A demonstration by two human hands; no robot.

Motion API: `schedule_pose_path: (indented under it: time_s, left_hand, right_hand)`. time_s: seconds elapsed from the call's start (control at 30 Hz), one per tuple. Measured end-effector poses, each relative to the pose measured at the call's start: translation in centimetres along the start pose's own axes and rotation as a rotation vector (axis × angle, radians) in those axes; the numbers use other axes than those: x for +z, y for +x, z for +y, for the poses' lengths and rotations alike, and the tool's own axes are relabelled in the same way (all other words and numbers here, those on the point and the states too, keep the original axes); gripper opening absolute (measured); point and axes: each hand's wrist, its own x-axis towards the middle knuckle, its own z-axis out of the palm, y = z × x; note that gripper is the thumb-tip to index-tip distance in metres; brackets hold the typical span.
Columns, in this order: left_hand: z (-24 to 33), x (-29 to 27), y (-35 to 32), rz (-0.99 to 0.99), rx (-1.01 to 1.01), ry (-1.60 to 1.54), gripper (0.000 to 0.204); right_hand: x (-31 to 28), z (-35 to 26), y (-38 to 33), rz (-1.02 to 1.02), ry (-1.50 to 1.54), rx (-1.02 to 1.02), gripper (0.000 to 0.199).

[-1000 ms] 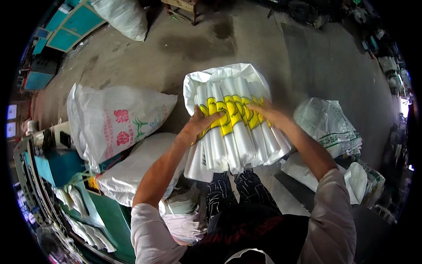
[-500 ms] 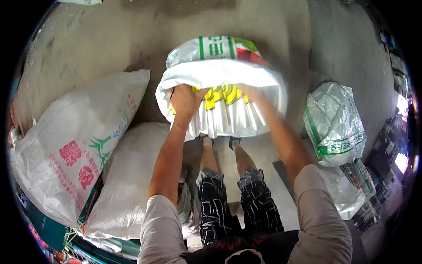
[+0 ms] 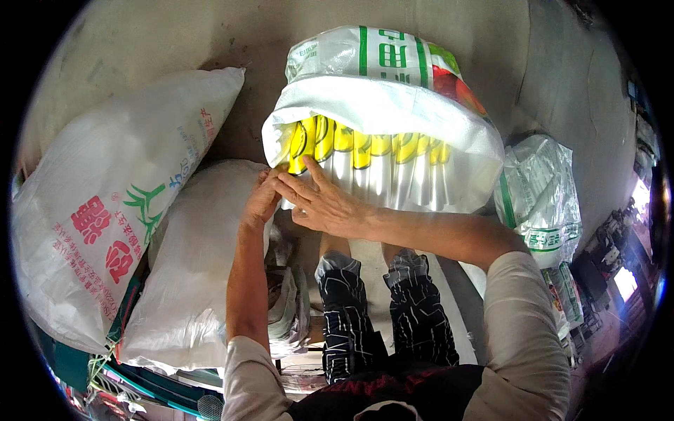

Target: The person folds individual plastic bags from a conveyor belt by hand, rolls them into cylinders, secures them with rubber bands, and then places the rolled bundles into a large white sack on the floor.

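In front of me lies a white woven sack (image 3: 393, 95) with green lettering and a red fruit print, its mouth facing me. Inside stand several white plastic packages (image 3: 361, 151) in a tight row, with yellow and black printing at their tops. My left hand (image 3: 262, 200) is closed at the mouth's near left corner, seemingly pinching the sack's edge, though its fingertips are partly hidden. Reaching across to the same corner, my right hand (image 3: 326, 207) has its fingers stretched and spread, beside the left fingertips.
A large full white sack (image 3: 119, 203) with red and green print leans at the left, with another plain white sack (image 3: 203, 266) beside it. A crumpled clear-and-green sack (image 3: 540, 196) sits at the right. My legs (image 3: 344, 302) are close below the open sack.
Both hands have come out of the sack's mouth to its near left corner, the right arm crossing leftward. The mouth now shows more of the packages; the view has shifted slightly.
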Motion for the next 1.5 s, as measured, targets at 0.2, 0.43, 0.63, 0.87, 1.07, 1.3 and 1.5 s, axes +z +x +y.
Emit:
schedule_pose_path:
  time_s: [0.2,0.43,0.63,0.87,1.07,1.3,1.5]
  left_hand:
    - [-3.9,0.0,-1.6,0.169,0.223,0.404,0.037]
    - [9.4,11.8,-16.8,0.170,0.072,0.496,0.025]
    - [10.2,10.8,-16.3,0.279,0.644,0.820,0.031]
    - [9.0,26.1,-10.7,-0.574,1.139,1.535,0.068]
    - [2.3,30.3,-2.9,-0.941,1.273,2.086,0.077]
    - [-3.7,24.1,4.8,-0.823,1.180,2.030,0.059]
    - [10.1,23.5,-6.5,-0.470,0.660,1.391,0.047]
  right_hand:
    - [-0.4,1.7,-0.9,0.092,0.157,-0.122,0.010]
    - [2.3,3.0,-0.4,-0.070,0.222,-0.134,0.009]
    - [-1.0,3.8,0.3,-0.377,1.064,0.317,0.019]
    - [-1.9,-2.2,-25.1,0.691,0.621,1.647,0.073]
    - [-2.5,-0.8,-23.2,0.226,1.412,1.670,0.034]
    - [-14.3,-1.9,-19.7,0.583,1.549,1.309,0.029]
    - [-11.7,3.4,-26.9,0.463,1.492,1.275,0.039]
